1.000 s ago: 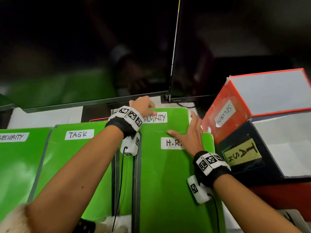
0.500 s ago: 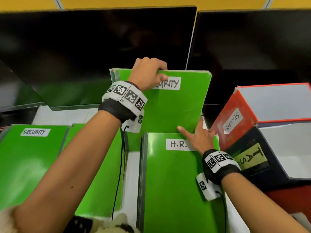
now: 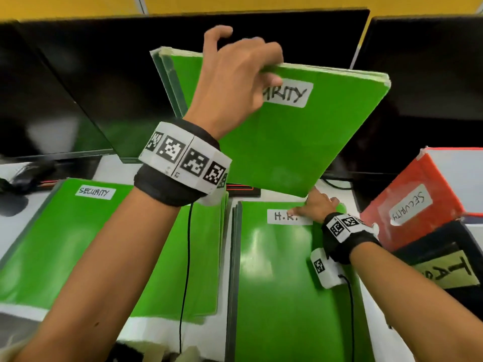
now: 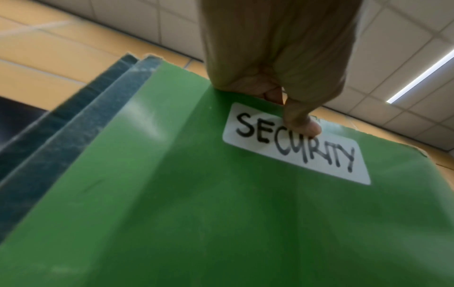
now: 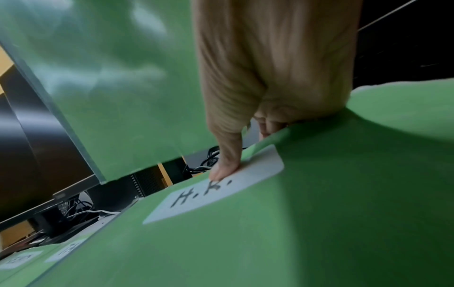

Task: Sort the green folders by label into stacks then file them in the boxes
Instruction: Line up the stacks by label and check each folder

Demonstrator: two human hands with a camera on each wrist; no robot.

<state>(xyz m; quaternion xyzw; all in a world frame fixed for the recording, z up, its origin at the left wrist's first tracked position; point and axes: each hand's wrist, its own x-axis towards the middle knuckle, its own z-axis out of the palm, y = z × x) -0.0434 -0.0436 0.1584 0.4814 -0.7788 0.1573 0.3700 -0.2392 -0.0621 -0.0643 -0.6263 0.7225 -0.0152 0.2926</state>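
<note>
Green plastic SECURITY-labelled folder hangs tilted, pinched at its top edge by the left hand; its matching SECURITY stack lies far left; right hand pinches the H.R. folder.

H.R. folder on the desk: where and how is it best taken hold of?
Probably the far top edge of the H.R. folder, from the right: it lies flat, and there the right hand already curls its fingers under the lifted corner, thumb on the label, so a pinch grip fits.
</note>
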